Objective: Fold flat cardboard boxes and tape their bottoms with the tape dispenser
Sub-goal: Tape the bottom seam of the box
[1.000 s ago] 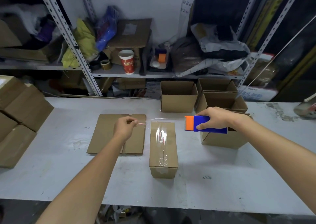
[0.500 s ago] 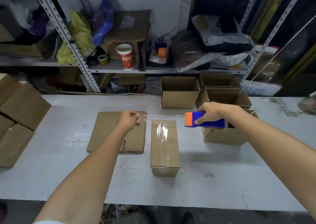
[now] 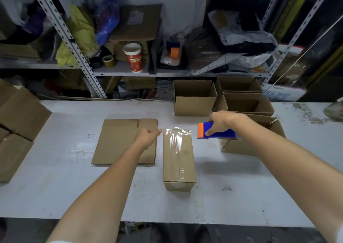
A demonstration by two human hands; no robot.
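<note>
The left hand [image 3: 148, 136] pinches the tape end beside the far left corner of the box [image 3: 179, 159], whose long axis runs toward the person, while the right hand [image 3: 220, 122] grips the tape dispenser [image 3: 216, 133] just right.

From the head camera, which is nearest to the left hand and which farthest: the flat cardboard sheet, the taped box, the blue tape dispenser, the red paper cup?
From the left hand:
1. Flat cardboard sheet, directly under the hand.
2. Taped box, just to its right.
3. Blue tape dispenser, farther right, held in the right hand.
4. Red paper cup, up on the shelf behind.
</note>
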